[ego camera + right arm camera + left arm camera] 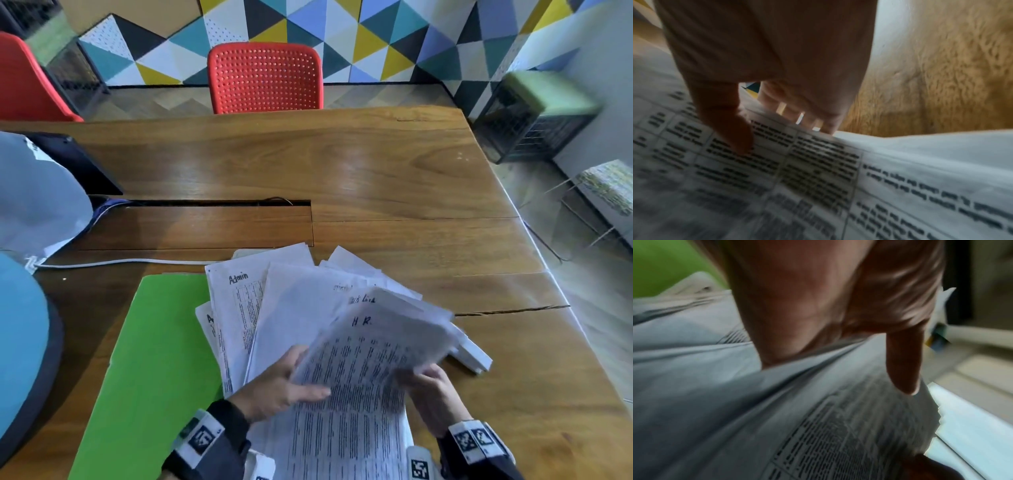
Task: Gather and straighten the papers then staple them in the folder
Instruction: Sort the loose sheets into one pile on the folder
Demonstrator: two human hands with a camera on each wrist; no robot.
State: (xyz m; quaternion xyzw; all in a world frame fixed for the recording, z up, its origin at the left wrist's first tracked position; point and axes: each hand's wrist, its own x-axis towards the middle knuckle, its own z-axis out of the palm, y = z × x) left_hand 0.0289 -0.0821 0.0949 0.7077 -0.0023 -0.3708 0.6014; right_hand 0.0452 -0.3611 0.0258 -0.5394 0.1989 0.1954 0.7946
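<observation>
White printed papers (346, 346) are kinda fanned out, lapping the green folder's (154, 359) right side near the table's (394, 178) front, pinched by the left hand (277, 387) and right hand (433, 390), probably so they can be squared up.

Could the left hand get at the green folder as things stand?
Probably not yet: the green folder lies bare just beside the left hand, nothing between, but that hand grips the papers and would need to let go.
</observation>
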